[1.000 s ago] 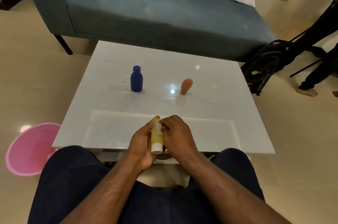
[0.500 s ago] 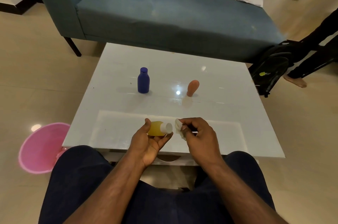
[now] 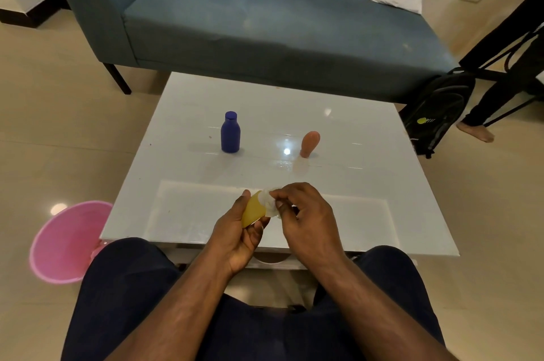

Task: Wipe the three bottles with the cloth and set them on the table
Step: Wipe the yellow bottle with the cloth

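Unlabelled yellow bottle (image 3: 253, 211), cloth (image 3: 269, 204); backpack (image 3: 435, 113) logo possibly "PTIC".

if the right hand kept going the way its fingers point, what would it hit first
The right hand points left, pinching the white cloth. It would first meet the cap end of the yellow bottle held in the left hand; cloth and bottle already look touching, though depth is unclear.

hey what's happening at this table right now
A seated person is wiping a yellow bottle. The left hand holds it over the near edge of the white table, while the right hand presses a small white cloth against its cap end. A blue bottle and an orange bottle stand upright farther back on the table, apart from each other.
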